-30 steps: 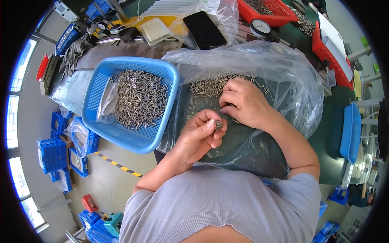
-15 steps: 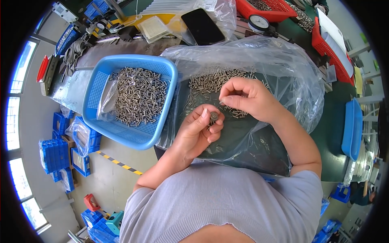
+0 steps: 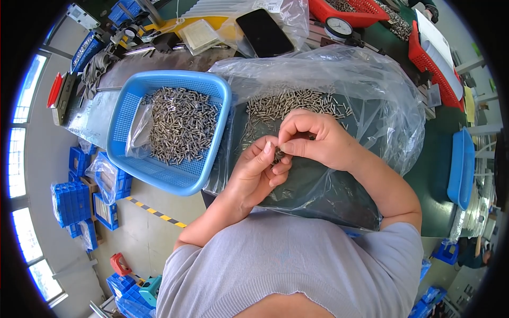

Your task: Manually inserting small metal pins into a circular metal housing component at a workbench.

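Note:
In front of my chest my left hand (image 3: 261, 168) is closed around a small round metal gauge (image 3: 278, 155), dark and grey, partly covered by the fingers. Thumb and forefinger of my right hand (image 3: 318, 139) are pinched together right at the top of that part; whatever they hold is too small and hidden to name. Beyond both hands, a loose heap of small metal pins (image 3: 291, 102) lies on clear plastic sheeting (image 3: 366, 79). To the left stands a light-blue plastic basket (image 3: 119, 114) filled with many similar pins and a clear plastic bag (image 3: 139, 130).
Behind the sheeting lie a black phone (image 3: 265, 33), a pad of paper (image 3: 200, 36) and a dial gauge (image 3: 338, 27). Red baskets (image 3: 352, 20) stand at the far right, a blue tray (image 3: 460, 169) at the table's right side. Blue crates (image 3: 71, 203) are stacked on the floor at left.
My right hand has come down and left from above the pins to the round part in my left hand, its pinched fingertips now meeting it. My left hand has stayed nearly still.

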Demonstrator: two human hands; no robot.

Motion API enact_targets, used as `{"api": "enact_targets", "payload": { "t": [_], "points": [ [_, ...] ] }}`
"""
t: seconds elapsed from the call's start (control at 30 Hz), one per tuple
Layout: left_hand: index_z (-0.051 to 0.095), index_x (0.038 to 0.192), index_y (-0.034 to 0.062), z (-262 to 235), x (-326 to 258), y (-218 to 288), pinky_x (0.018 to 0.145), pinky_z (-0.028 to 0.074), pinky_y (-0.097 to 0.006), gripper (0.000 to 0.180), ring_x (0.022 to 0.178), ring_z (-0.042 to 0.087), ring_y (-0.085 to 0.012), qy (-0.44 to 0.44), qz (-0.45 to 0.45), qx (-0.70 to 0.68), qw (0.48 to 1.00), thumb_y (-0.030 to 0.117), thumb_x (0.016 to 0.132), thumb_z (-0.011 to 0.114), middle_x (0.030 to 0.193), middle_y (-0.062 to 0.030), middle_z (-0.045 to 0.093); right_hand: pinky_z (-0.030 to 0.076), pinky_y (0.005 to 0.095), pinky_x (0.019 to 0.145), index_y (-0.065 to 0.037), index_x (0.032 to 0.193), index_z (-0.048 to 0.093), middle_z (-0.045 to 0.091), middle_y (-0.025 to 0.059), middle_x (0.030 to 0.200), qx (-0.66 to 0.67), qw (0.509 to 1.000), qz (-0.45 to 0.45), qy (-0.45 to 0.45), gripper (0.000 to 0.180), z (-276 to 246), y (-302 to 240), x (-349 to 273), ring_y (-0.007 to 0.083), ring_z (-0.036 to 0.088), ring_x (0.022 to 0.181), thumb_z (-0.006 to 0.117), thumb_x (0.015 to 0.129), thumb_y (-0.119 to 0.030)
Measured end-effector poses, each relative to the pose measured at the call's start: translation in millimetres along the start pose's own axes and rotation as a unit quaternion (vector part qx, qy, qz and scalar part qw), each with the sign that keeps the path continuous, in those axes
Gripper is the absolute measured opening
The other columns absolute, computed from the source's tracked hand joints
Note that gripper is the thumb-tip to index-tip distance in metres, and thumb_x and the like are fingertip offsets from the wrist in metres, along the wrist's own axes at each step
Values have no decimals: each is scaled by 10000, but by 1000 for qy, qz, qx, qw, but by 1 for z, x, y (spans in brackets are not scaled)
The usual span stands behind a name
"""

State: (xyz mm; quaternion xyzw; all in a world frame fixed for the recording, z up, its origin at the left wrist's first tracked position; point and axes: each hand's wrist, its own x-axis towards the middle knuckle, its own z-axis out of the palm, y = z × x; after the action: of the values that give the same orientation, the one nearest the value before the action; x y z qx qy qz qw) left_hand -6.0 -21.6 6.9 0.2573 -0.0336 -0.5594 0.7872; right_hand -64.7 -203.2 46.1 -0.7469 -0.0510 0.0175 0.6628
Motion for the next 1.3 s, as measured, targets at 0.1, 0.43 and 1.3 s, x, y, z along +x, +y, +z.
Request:
{"api": "enact_targets", "payload": {
  "t": [0.1, 0.43, 1.3],
  "points": [
    [546, 1012, 52, 0, 0, 1, 517, 343, -202, 311, 643, 433, -74, 0, -4, -5, 1000, 342, 909, 595, 818, -29, 540, 434, 244, 711, -45, 885, 630, 558, 15, 934, -57, 998, 21, 19, 135, 4, -6, 1, 112, 539, 808, 703, 772, -49],
    [544, 1033, 61, -2, 0, -3, 572, 385, -236, 274, 719, 483, -105, 14, 11, -11, 1000, 307, 920, 585, 878, -44, 565, 435, 278, 737, -43, 842, 635, 564, 32, 897, -135, 987, -78, 33, 135, -2, -5, -1, 150, 554, 836, 718, 735, -46],
    [542, 1031, 75, 0, -1, 1, 605, 388, -241, 205, 738, 485, -113, -19, 9, -15, 1000, 254, 933, 568, 939, -75, 568, 425, 224, 601, -37, 842, 611, 595, 16, 775, -159, 982, 33, 93, 48, -10, -11, 3, 98, 539, 646, 644, 808, -32]
  ]
}}
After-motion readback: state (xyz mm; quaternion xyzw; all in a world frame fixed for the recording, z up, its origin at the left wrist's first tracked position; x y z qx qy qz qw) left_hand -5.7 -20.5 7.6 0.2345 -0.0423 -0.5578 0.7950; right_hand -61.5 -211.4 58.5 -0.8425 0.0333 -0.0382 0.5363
